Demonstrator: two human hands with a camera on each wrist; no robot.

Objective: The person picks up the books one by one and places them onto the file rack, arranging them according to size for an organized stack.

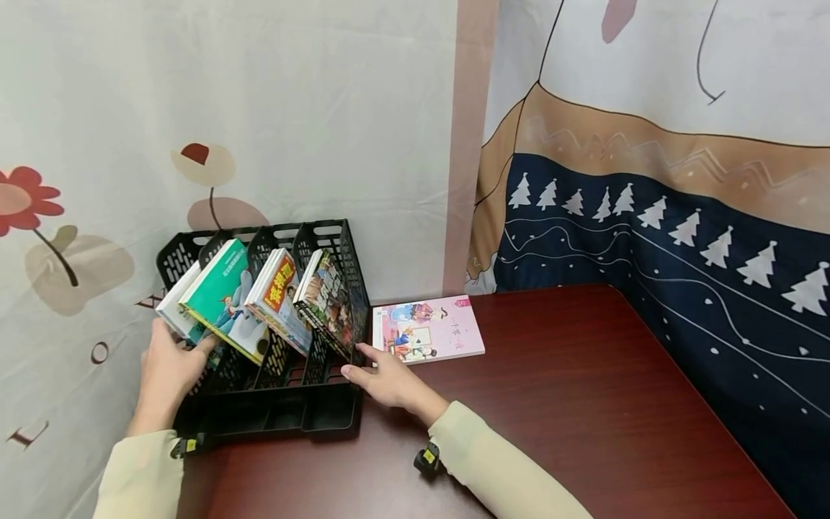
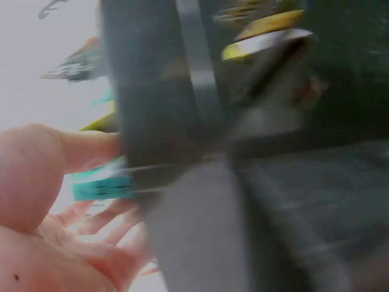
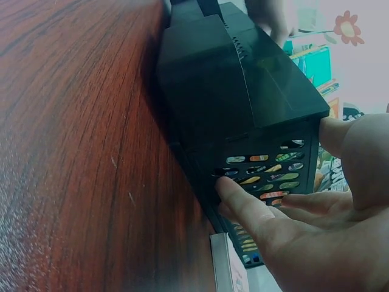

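Note:
A black desktop book rack (image 1: 332, 414) with perforated dividers stands at the back left of the table in the head view. Several books lean in its slots: a white one (image 1: 176, 301), a green one (image 1: 223, 277), some with a yellow-and-red title (image 1: 282, 285), and a dark one (image 1: 332, 299). My left hand (image 1: 170, 371) grips the rack's left side, its thumb by the front edge; the left wrist view is blurred. With the thumb on its front edge and fingers along the perforated side panel (image 3: 273, 146), my right hand (image 1: 392, 378) holds the rack's right side.
A pink illustrated book (image 1: 447, 328) lies flat right beside the rack, on the dark red-brown table (image 1: 558, 404). Behind the table hangs a pale patterned cloth (image 1: 363, 130); a navy cloth with white trees (image 1: 648, 252) borders the right edge.

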